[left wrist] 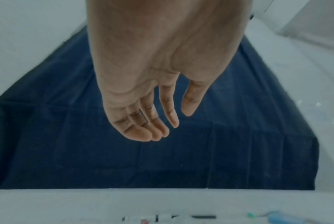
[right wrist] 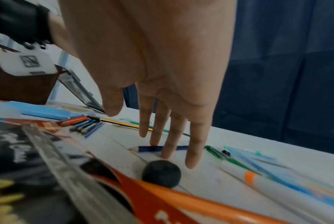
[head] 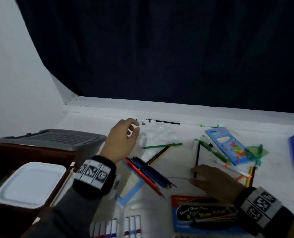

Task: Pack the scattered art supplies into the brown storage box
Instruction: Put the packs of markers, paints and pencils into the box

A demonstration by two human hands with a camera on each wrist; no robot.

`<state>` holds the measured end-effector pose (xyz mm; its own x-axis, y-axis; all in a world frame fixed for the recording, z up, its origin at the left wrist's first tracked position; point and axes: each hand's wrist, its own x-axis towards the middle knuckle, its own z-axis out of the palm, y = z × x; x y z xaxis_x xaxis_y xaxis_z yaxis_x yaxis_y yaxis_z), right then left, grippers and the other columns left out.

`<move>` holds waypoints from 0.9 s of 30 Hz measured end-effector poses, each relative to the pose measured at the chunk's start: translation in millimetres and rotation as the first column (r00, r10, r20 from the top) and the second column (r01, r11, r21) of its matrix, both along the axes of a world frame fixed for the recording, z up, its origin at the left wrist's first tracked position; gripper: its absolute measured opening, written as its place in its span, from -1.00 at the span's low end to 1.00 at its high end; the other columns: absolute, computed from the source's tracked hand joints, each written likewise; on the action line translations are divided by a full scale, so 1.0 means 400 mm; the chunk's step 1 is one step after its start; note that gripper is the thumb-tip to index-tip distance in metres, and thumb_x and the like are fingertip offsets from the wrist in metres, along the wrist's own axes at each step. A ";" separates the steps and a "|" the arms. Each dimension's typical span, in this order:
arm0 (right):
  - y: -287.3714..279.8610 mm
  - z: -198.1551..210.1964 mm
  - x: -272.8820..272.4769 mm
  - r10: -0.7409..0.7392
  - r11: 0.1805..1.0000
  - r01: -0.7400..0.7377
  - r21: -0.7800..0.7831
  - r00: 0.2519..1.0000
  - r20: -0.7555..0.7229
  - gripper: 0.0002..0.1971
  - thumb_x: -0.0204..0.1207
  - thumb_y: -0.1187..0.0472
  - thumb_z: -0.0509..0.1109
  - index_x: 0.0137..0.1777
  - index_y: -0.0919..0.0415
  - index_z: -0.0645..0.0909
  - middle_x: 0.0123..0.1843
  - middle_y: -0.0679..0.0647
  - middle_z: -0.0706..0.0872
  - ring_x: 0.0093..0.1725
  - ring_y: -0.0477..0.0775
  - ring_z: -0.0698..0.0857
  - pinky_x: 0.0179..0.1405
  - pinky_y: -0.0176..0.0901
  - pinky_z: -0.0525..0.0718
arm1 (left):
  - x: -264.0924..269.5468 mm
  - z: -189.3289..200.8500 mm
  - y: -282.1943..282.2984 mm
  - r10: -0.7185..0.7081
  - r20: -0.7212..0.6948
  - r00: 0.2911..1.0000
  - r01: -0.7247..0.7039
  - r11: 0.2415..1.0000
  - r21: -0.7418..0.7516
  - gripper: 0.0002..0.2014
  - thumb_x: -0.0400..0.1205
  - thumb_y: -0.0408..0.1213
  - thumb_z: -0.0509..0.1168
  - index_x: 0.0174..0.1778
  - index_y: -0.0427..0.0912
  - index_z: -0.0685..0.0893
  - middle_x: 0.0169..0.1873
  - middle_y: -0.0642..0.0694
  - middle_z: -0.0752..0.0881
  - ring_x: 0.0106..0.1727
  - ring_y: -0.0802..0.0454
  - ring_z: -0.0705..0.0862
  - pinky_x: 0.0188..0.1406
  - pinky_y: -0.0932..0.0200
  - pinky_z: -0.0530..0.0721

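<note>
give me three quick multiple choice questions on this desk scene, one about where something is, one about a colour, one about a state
1. Where is the white tub?
A. inside the brown box
B. on the blue folder
C. under the right hand

2. What colour is the pencil lying beside the clear bubbles?
A. orange
B. green
C. purple

3. How is the left hand?
A. gripping a ruler
B. flat on the box lid
C. holding nothing, fingers loose

Answers: 1 A, the tub sits within the box walls. 2 B, its shaft is green throughout. 3 C, the left wrist view shows bare, relaxed fingers in the air.
</note>
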<state>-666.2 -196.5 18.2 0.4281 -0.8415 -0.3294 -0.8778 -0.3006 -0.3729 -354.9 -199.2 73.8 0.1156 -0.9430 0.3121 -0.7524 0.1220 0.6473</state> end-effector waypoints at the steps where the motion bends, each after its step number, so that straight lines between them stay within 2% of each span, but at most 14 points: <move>1: -0.012 -0.004 -0.006 0.008 1.000 -0.008 -0.003 1.000 0.003 -0.49 0.61 -0.29 0.16 0.50 -0.14 0.43 0.48 -0.22 0.49 0.38 -0.18 0.50 0.37 -0.32 0.42 | 0.006 -0.018 -0.070 0.024 0.025 0.999 -0.025 0.998 0.062 -0.86 0.72 -0.17 0.25 0.16 -0.01 0.65 0.00 -0.04 0.66 -0.02 0.03 0.66 -0.06 0.18 0.54; 3: -0.029 -0.012 -0.015 -0.002 1.000 0.002 -0.014 0.999 0.034 -0.50 0.59 -0.30 0.18 0.46 -0.16 0.48 0.44 -0.25 0.53 0.34 -0.21 0.53 0.32 -0.37 0.44 | 0.021 -0.059 -0.206 0.043 0.091 0.995 -0.061 0.978 0.202 -0.79 0.71 -0.21 0.23 0.24 -0.08 0.63 0.14 -0.14 0.64 0.14 -0.09 0.66 0.07 0.17 0.51; 5: -0.043 -0.018 -0.024 -0.053 0.999 0.052 0.012 0.995 0.088 -0.51 0.57 -0.30 0.19 0.45 -0.16 0.51 0.41 -0.25 0.57 0.31 -0.24 0.55 0.28 -0.40 0.44 | 0.033 -0.104 -0.324 0.044 0.150 0.988 -0.093 0.936 0.339 -0.70 0.70 -0.23 0.22 0.35 -0.14 0.59 0.30 -0.22 0.60 0.31 -0.19 0.60 0.23 0.09 0.54; 8: -0.060 -0.018 -0.037 -0.122 0.992 0.116 0.046 0.978 0.166 -0.59 0.60 -0.24 0.23 0.38 -0.18 0.57 0.31 -0.25 0.66 0.21 -0.30 0.61 0.18 -0.44 0.50 | 0.048 -0.157 -0.446 0.009 0.273 0.962 -0.140 0.873 0.467 -0.57 0.67 -0.11 0.29 0.44 -0.15 0.52 0.44 -0.23 0.54 0.43 -0.25 0.53 0.42 -0.08 0.53; 10: -0.069 -0.016 -0.044 -0.148 0.989 0.141 0.049 0.967 0.209 -0.64 0.62 -0.19 0.25 0.36 -0.17 0.60 0.25 -0.23 0.70 0.16 -0.30 0.64 0.16 -0.45 0.54 | 0.051 -0.186 -0.498 -0.035 0.364 0.931 -0.158 0.859 0.487 -0.55 0.62 -0.06 0.32 0.40 -0.16 0.54 0.40 -0.21 0.57 0.39 -0.25 0.55 0.39 -0.07 0.54; 14: -0.069 -0.027 -0.051 -0.169 0.985 0.159 0.061 0.954 0.247 -0.65 0.61 -0.17 0.25 0.31 -0.13 0.63 0.19 -0.24 0.71 0.15 -0.29 0.66 0.14 -0.42 0.58 | 0.060 -0.240 -0.543 -0.091 0.556 0.826 -0.233 0.844 0.483 -0.57 0.62 0.01 0.26 0.34 -0.14 0.57 0.31 -0.25 0.61 0.34 -0.25 0.54 0.37 -0.08 0.51; 17: -0.068 -0.023 -0.049 -0.166 0.985 0.152 0.075 0.954 0.250 -0.58 0.56 -0.24 0.22 0.31 -0.11 0.63 0.18 -0.23 0.73 0.15 -0.28 0.67 0.16 -0.41 0.59 | 0.054 -0.250 -0.544 -0.063 0.587 0.807 -0.255 0.859 0.444 -0.57 0.66 0.03 0.24 0.36 -0.15 0.58 0.32 -0.26 0.62 0.35 -0.28 0.54 0.39 -0.10 0.51; 20: -0.047 -0.002 -0.055 -0.175 0.982 0.144 0.121 0.935 0.309 -0.44 0.46 -0.34 0.15 0.32 -0.07 0.62 0.20 -0.20 0.73 0.14 -0.30 0.68 0.20 -0.35 0.61 | 0.035 -0.214 -0.530 -0.059 0.507 0.860 -0.212 0.863 0.459 -0.67 0.69 -0.07 0.30 0.25 -0.21 0.67 0.29 -0.26 0.68 0.33 -0.30 0.60 0.37 -0.06 0.56; 23: -0.010 0.028 -0.078 -0.168 0.984 0.176 0.016 0.907 0.386 -0.66 0.61 -0.14 0.25 0.24 -0.04 0.67 0.15 -0.23 0.75 0.13 -0.34 0.67 0.13 -0.41 0.61 | 0.026 -0.131 -0.485 0.029 0.315 0.949 -0.165 0.894 0.417 -0.72 0.68 -0.06 0.34 0.15 -0.19 0.68 0.25 -0.24 0.70 0.27 -0.26 0.64 0.16 0.02 0.59; 25: 0.027 0.043 -0.099 -0.181 0.967 0.243 -0.077 0.867 0.463 -0.80 0.65 0.03 0.33 0.17 -0.01 0.71 0.08 -0.24 0.77 0.08 -0.34 0.70 0.05 -0.45 0.63 | 0.005 -0.064 -0.428 0.073 0.158 0.985 -0.117 0.949 0.292 -0.78 0.68 -0.10 0.35 0.10 -0.16 0.68 0.07 -0.14 0.75 0.13 -0.17 0.69 -0.01 0.09 0.57; 27: 0.071 0.053 -0.123 -0.191 0.940 0.305 -0.150 0.841 0.507 -0.86 0.64 0.12 0.37 0.12 -0.01 0.73 -0.02 -0.22 0.80 -0.02 -0.26 0.74 -0.04 -0.42 0.66 | -0.038 -0.003 -0.335 0.047 -0.093 0.995 -0.032 0.987 0.160 -0.87 0.65 -0.14 0.39 0.03 -0.11 0.68 -0.17 0.04 0.78 -0.04 0.00 0.72 -0.09 0.16 0.58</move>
<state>-715.4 -168.0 39.6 0.2509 -0.9659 0.0637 -0.6627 -0.2194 -0.7160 -370.2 -333.1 72.7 0.1762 -0.9736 0.1450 -0.6878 -0.0164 0.7257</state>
